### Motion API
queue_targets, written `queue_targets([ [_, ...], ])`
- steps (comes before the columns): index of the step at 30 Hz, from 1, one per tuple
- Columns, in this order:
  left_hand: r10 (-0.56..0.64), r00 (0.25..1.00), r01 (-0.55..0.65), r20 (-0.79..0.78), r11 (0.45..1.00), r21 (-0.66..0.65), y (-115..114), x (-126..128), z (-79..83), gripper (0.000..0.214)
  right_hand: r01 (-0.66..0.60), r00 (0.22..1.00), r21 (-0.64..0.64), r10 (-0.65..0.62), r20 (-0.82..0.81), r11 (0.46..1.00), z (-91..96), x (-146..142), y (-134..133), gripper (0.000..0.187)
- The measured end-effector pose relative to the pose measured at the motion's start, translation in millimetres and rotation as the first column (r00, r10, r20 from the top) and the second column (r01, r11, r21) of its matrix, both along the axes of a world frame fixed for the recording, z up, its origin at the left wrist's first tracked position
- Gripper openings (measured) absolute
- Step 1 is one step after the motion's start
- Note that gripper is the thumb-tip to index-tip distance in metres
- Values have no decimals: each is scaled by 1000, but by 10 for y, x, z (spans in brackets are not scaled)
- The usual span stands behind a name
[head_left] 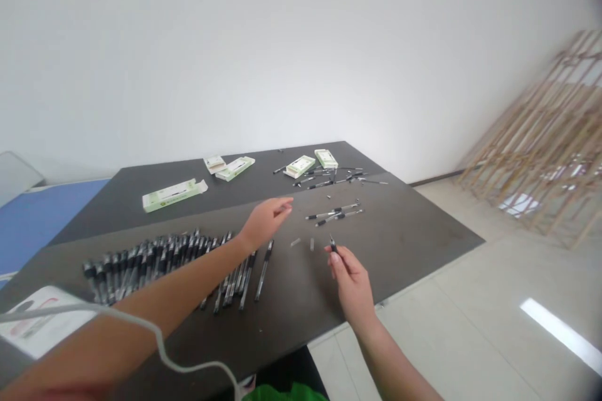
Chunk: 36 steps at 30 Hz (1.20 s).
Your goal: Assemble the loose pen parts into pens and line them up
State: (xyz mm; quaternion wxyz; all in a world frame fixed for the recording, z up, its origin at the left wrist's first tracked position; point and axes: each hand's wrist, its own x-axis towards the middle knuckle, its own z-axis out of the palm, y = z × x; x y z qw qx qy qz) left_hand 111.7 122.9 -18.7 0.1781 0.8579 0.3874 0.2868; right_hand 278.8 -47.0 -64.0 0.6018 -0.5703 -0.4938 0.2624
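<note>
My left hand (266, 219) reaches out over the dark table (414, 238), fingers stretched loosely toward a few loose pens (335, 212); nothing shows in it. My right hand (350, 282) is closed in a pinch on a small black pen part (333, 244), held upright near the table's front edge. Two short light pen pieces (303, 242) lie on the table between my hands. A long row of black pens (160, 260) lies to the left, under my left forearm.
Green-and-white pen boxes (173, 194) (235, 167) (300, 166) (326, 158) and scattered pens (336, 177) lie at the back. A white cable (160, 341) crosses my left arm. A paper sheet (40, 326) lies at the left. Wooden racks (550, 138) lean against the right wall.
</note>
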Motion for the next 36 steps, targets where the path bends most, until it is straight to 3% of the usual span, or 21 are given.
queue_targets([
  [1, -26, 995, 32, -99, 998, 61, 196, 189, -37, 36, 38, 999, -9, -38, -1, 999, -16, 69, -3, 27],
  [4, -111, 974, 132, -199, 987, 96, 660, 771, -187, 33, 118, 993, -43, -117, 12, 992, -52, 240, -7, 30],
  [8, -213, 925, 253, -314, 963, 91, 990, 1331, -425, 27, 175, 984, -91, -173, 28, 980, -66, 396, -35, 31],
  [14, -257, 890, 302, -376, 951, 63, 1190, 1609, -671, 16, 200, 979, -114, -194, 61, 973, -83, 514, -55, 30],
  [19, -236, 918, 259, -319, 965, 32, 1181, 1603, -638, 14, 206, 977, -94, -200, 76, 974, -107, 550, -19, 29],
  [24, -181, 968, 178, -172, 983, -31, 912, 1321, -363, 16, 200, 962, -16, -193, 194, 980, -39, 551, -21, 24],
  [28, -212, 976, 204, -38, 965, -164, 373, 847, -77, 20, 146, 945, 10, -143, 294, 989, 18, 494, -75, 21],
  [31, -177, 946, 287, 270, 845, -452, -137, 479, 95, 19, 79, 935, 24, -82, 345, 997, 68, 385, -143, 20],
  [36, 43, 896, 269, 442, 740, -616, -783, 81, 264, 17, -42, 902, 50, 16, 432, 998, 196, 129, -278, 21],
])
